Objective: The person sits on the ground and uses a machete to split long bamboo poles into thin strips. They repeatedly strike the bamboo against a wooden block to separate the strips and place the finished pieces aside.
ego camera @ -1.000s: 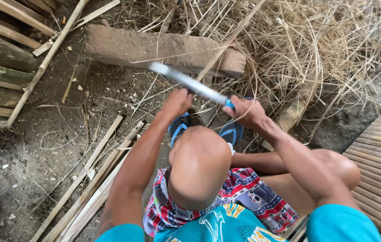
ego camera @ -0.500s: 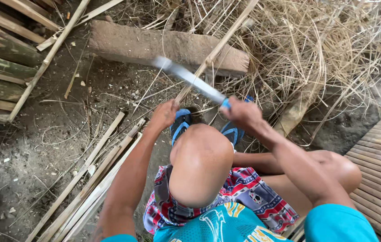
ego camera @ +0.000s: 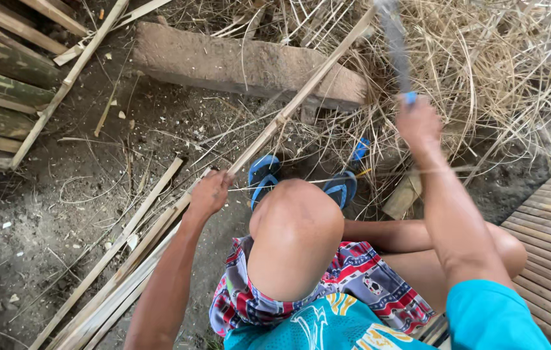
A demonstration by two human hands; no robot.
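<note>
Left hand [ego camera: 209,193] grips a long pale bamboo strip [ego camera: 301,97] (knotted midway); right hand [ego camera: 418,123] clutches a blurred blade [ego camera: 394,45].

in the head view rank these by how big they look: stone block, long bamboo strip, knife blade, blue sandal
1. Bamboo strip, longest, held by the left hand.
2. Stone block, shorter but far bulkier.
3. Knife blade, raised in the right hand; blurred and nearer the camera, so unsure.
4. Blue sandal, partly hidden by the knee.
</note>
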